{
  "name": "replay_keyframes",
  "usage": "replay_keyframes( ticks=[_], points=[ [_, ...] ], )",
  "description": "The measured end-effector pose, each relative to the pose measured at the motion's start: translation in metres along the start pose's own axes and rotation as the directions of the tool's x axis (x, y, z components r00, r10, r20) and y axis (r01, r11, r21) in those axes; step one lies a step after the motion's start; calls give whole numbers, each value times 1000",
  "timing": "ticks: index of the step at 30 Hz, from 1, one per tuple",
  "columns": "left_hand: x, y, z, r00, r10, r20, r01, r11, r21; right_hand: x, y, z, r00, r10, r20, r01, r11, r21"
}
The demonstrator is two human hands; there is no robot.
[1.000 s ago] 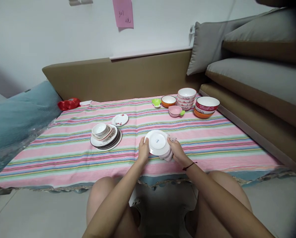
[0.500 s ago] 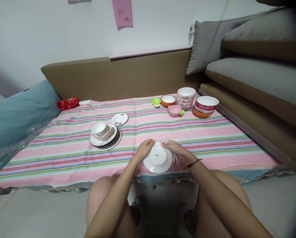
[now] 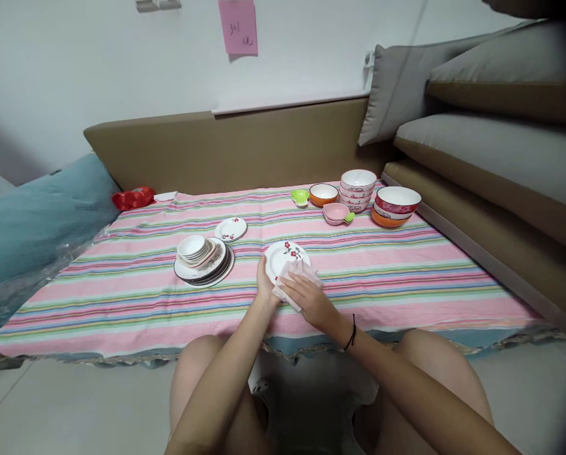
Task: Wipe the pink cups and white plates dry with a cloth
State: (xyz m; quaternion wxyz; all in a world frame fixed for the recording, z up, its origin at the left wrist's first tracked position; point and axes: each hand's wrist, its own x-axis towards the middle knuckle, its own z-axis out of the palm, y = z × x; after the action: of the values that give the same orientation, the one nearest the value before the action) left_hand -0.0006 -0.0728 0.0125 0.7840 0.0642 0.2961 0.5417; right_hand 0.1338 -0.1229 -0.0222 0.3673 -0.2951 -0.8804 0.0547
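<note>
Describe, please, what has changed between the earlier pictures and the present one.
The plate has been turned over: its marked underside faced up, now its flowered face does. It also moved away from the body and slightly left. The right hand, with the cloth, is now on its face; the left hand supports the left side. The stacked plates and bowls stayed put.

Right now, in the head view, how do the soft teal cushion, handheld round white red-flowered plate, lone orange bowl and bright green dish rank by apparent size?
Largest to smallest:
Cushion
Plate, flattered by nearness to the camera
Orange bowl
Green dish
</note>
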Motion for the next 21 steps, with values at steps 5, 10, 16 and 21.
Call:
replay_keyframes(
  ticks=[5, 10, 16, 21],
  points=[
    [-2, 17, -3, 988, 150, -45, -151, 989, -5, -17, -5, -19, 990, 88, 114, -124, 924, 363],
    [-6, 30, -6, 959, 279, -55, -278, 960, 24, -33, 29, -30, 622, 765, 166, -613, 344, 711],
    [-14, 33, -10, 969, 242, -45, -240, 970, 44, -43, 75, -26, 489, 859, 155, -776, 346, 528],
    [-25, 35, -7, 973, 231, -8, -230, 972, 45, -51, 94, -41, 497, 868, 10, -828, 471, 304]
  ],
)
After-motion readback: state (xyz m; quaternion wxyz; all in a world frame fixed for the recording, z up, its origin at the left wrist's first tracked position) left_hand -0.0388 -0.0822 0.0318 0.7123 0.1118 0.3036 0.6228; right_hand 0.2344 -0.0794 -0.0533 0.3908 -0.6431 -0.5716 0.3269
